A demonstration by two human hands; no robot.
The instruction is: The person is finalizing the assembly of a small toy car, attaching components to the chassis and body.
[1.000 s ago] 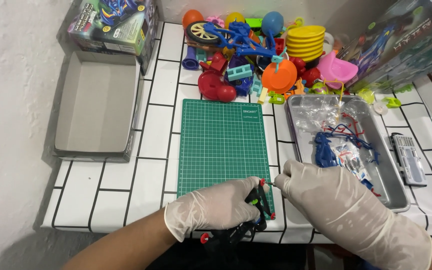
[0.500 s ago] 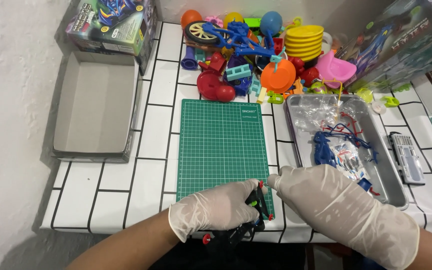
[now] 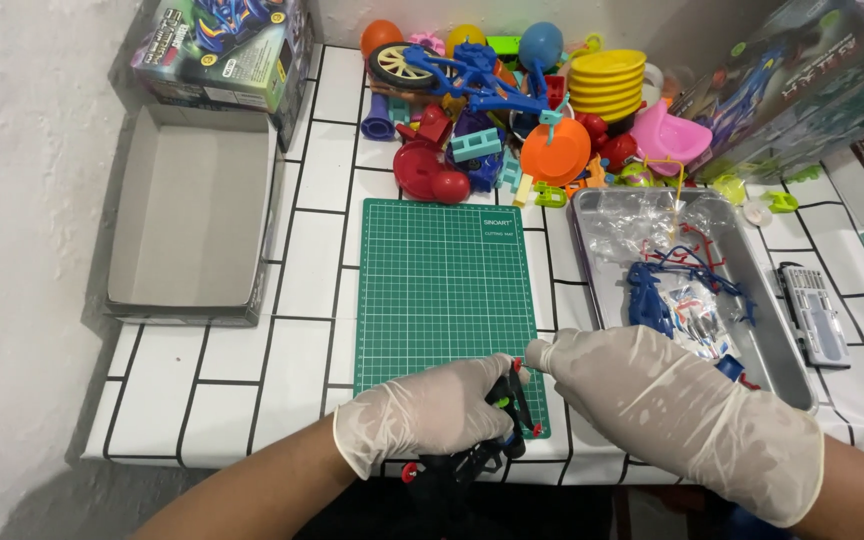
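Both my hands wear thin white gloves and meet at the near edge of a green cutting mat (image 3: 440, 300). My left hand (image 3: 422, 412) grips a small black toy chassis (image 3: 497, 440) with red and green bits, held at the table's front edge. My right hand (image 3: 667, 410) reaches in from the right, and its fingertips pinch the top of the same chassis near a red piece. Most of the chassis is hidden under my left fingers.
A metal tray (image 3: 787, 340) on the right holds plastic bags and blue and red parts. Behind the mat lies a heap of coloured plastic toys (image 3: 512, 110). An empty grey box lid (image 3: 192, 215) sits at left, printed kit boxes (image 3: 222, 45) at the back corners, a small parts case (image 3: 814, 315) beside the tray.
My right hand has slid slightly left and closed its fingertips onto the chassis top. My left hand and the chassis stay almost where they were.
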